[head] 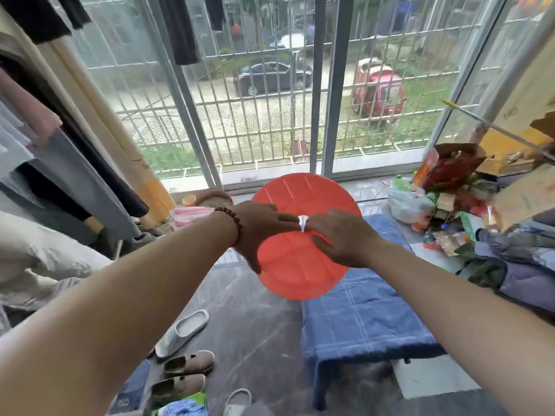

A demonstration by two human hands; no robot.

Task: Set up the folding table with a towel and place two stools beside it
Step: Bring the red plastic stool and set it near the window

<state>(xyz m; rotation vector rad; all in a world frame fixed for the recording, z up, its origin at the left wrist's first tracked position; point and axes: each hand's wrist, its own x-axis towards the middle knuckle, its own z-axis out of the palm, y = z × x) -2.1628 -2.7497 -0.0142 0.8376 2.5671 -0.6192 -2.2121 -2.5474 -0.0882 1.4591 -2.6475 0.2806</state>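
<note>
A round red plastic stool is held up in front of me, its seat top facing me, above the floor and the left edge of the folding table. A blue checked towel covers the table and hangs over its front edge. My left hand, with a bead bracelet at the wrist, grips the seat from the left, fingers reaching to the centre hole. My right hand holds it from the right, fingers at the same hole. The stool's legs are hidden behind the seat.
Several slippers lie on the floor at lower left. Hanging clothes crowd the left side. Boxes, bags and bottles pile up at the right. A barred sliding window stands ahead, and a pink item lies left of the stool.
</note>
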